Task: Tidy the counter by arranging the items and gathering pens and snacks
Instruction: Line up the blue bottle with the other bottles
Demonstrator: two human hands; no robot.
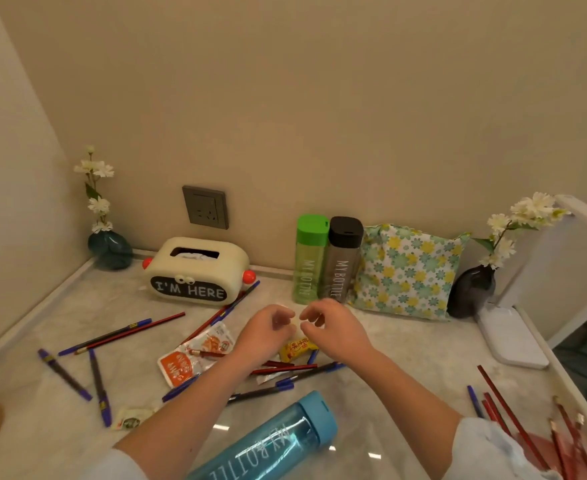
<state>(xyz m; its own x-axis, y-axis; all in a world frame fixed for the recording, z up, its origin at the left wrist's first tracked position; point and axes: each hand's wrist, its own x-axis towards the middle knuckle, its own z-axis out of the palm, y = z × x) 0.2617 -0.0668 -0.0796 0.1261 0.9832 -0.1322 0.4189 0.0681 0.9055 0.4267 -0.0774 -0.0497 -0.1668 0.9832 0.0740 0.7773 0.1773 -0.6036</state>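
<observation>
Your left hand [268, 330] and right hand [332, 328] meet above the middle of the marble counter [406, 344], fingers curled, fingertips almost touching. A small pale scrap shows between them; whether either hand pinches it cannot be told. Just below your hands lie a yellow snack packet [297, 348] and orange snack packets [195, 355], with blue pens [65, 374] and red pencils [131, 331] scattered to the left and under your wrists. More red pencils lie at the right edge. A blue bottle [268, 441] lies on its side between your forearms. Against the wall stand a cream tissue box [195, 268], a green bottle [309, 258], a grey bottle [342, 261] and a floral pouch [406, 271].
</observation>
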